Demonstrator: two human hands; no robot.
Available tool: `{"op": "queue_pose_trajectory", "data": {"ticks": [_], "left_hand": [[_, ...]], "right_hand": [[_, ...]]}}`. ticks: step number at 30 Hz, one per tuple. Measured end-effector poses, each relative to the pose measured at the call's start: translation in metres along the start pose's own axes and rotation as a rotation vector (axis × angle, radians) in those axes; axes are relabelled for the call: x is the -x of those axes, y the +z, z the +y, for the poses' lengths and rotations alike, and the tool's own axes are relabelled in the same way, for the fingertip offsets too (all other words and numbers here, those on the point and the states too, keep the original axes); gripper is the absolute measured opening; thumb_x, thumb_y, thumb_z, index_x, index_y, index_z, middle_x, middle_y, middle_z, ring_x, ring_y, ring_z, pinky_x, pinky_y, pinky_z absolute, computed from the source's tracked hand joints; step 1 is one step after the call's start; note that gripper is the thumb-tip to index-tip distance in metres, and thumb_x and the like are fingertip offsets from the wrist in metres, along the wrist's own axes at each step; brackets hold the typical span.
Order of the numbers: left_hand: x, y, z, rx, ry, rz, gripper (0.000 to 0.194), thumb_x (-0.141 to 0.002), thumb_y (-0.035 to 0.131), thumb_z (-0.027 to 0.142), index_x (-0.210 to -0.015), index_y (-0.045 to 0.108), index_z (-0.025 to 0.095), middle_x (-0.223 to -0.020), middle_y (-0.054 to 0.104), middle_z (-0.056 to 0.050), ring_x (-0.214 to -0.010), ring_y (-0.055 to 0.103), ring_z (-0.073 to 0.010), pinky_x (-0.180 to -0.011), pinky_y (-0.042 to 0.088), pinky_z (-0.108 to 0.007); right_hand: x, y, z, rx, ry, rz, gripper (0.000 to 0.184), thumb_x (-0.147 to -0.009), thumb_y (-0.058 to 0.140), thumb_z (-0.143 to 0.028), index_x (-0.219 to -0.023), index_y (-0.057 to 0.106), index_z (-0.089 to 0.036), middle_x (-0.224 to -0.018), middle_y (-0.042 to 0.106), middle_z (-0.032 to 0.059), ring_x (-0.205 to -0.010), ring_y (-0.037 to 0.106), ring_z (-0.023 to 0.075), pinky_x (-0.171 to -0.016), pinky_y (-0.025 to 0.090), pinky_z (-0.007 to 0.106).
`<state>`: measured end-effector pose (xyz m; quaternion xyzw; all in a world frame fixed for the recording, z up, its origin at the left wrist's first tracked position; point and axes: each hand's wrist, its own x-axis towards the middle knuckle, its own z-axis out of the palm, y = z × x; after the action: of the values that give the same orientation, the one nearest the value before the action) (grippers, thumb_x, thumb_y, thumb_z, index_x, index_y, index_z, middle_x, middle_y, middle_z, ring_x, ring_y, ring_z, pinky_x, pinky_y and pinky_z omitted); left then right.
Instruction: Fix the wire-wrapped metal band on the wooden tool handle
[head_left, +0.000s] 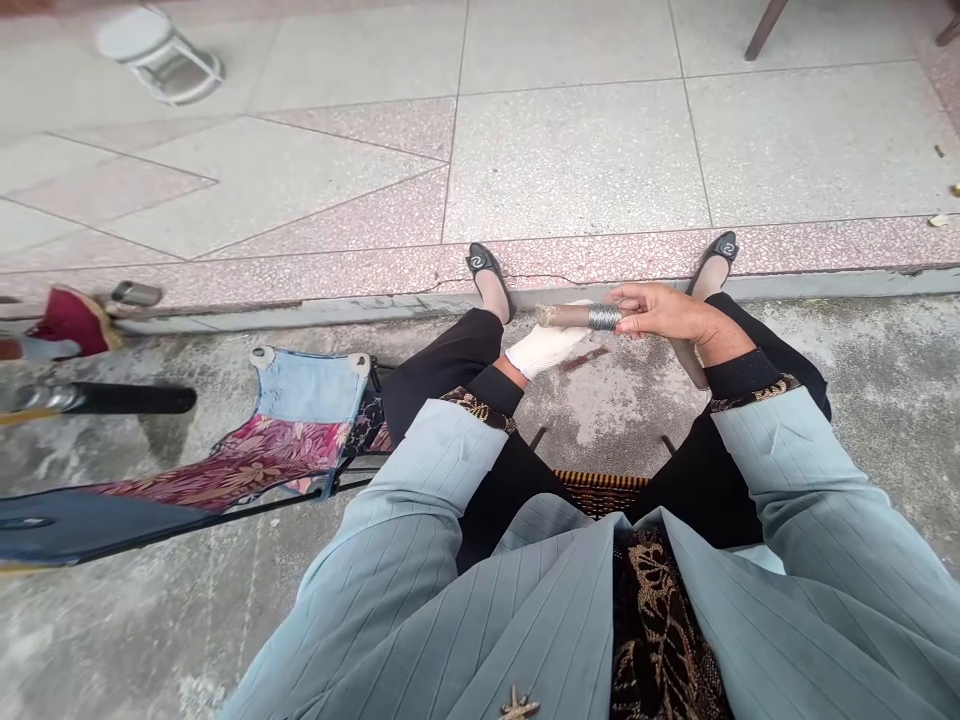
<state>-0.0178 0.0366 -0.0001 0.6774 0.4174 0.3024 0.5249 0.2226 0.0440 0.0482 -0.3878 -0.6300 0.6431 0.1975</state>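
My left hand [544,352], in a white glove, is closed around a brown wooden stick [568,316] with a rough pale end. Silver wire [604,317] is wound in a tight coil around the stick's right part. My bare right hand [667,312] has its thumb and forefinger pinched at the right end of that coil; its fingers hide what lies beyond. Both hands are in front of my knees, over the concrete. Under them on the ground lies a dark, flat, rust-coloured piece [583,360].
At left stands a low folding recliner [292,450] with patterned cloth. Beyond it are a black tube [135,398], a metal can [136,293] and a red shoe [75,320]. A white stool [161,55] is on the tiled floor, which begins at a raised step [360,300]. I sit on a woven seat [600,490].
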Motion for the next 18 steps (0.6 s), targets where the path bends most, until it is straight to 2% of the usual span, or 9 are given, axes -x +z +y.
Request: {"op": "queue_pose_trajectory", "data": {"ticks": [3,6,9,12,14,16,18], "left_hand": [[-0.003,0.004,-0.007,0.047,-0.015,0.039,0.029,-0.091,0.064,0.048,-0.087,0.063,0.019,-0.081,0.065,-0.003,-0.076,0.06,-0.0173,-0.079,0.051,-0.032],[-0.008,0.007,-0.014,0.019,-0.007,0.084,0.032,-0.091,0.065,0.049,-0.08,0.06,0.019,-0.072,0.062,-0.002,-0.067,0.053,-0.0153,-0.068,0.046,-0.03],[-0.012,0.008,-0.014,0.028,-0.034,0.106,0.043,-0.09,0.069,0.057,-0.072,0.058,0.019,-0.064,0.058,-0.002,-0.063,0.051,-0.0147,-0.065,0.046,-0.03],[-0.012,0.008,-0.006,0.383,-0.056,0.016,0.053,-0.086,0.07,0.071,-0.086,0.064,0.018,-0.065,0.061,-0.002,-0.061,0.057,-0.0154,-0.072,0.055,-0.034],[-0.011,0.009,-0.002,0.56,-0.094,-0.054,0.059,-0.084,0.069,0.075,-0.092,0.066,0.017,-0.065,0.062,-0.002,-0.06,0.059,-0.0162,-0.076,0.058,-0.037],[-0.009,0.009,-0.001,0.586,-0.137,-0.1,0.056,-0.084,0.07,0.072,-0.091,0.068,0.016,-0.062,0.06,-0.001,-0.058,0.058,-0.0153,-0.073,0.057,-0.035],[-0.006,0.01,-0.002,0.504,-0.14,-0.126,0.049,-0.086,0.071,0.066,-0.088,0.068,0.017,-0.058,0.055,0.002,-0.055,0.052,-0.0123,-0.065,0.052,-0.03]], "right_hand": [[-0.006,0.006,0.002,-0.116,-0.034,0.032,0.058,-0.078,0.082,-0.039,-0.13,0.071,-0.018,-0.076,0.069,-0.0025,-0.06,0.054,0.0108,-0.055,0.042,0.022],[-0.011,0.011,0.007,-0.142,-0.052,0.092,0.048,-0.08,0.081,-0.047,-0.116,0.074,-0.016,-0.074,0.066,-0.0032,-0.058,0.05,0.0087,-0.052,0.038,0.021],[-0.015,0.014,0.008,-0.161,-0.052,0.109,0.046,-0.078,0.085,-0.052,-0.106,0.074,-0.017,-0.072,0.062,-0.0039,-0.058,0.048,0.0083,-0.053,0.037,0.021],[-0.014,0.013,0.003,-0.283,-0.085,0.123,0.054,-0.074,0.087,-0.061,-0.103,0.071,-0.018,-0.076,0.062,-0.0021,-0.061,0.049,0.0096,-0.057,0.041,0.024],[-0.012,0.008,0.0,-0.358,-0.099,0.187,0.061,-0.071,0.089,-0.065,-0.105,0.068,-0.019,-0.078,0.061,-0.0018,-0.062,0.05,0.0105,-0.057,0.043,0.025],[-0.009,0.0,-0.001,-0.383,-0.089,0.264,0.064,-0.067,0.092,-0.066,-0.104,0.065,-0.02,-0.079,0.061,-0.0012,-0.062,0.05,0.0109,-0.054,0.042,0.024],[-0.007,-0.009,0.001,-0.374,-0.068,0.322,0.065,-0.064,0.094,-0.065,-0.098,0.064,-0.019,-0.079,0.061,0.0,-0.063,0.051,0.0109,-0.052,0.041,0.023]]}}
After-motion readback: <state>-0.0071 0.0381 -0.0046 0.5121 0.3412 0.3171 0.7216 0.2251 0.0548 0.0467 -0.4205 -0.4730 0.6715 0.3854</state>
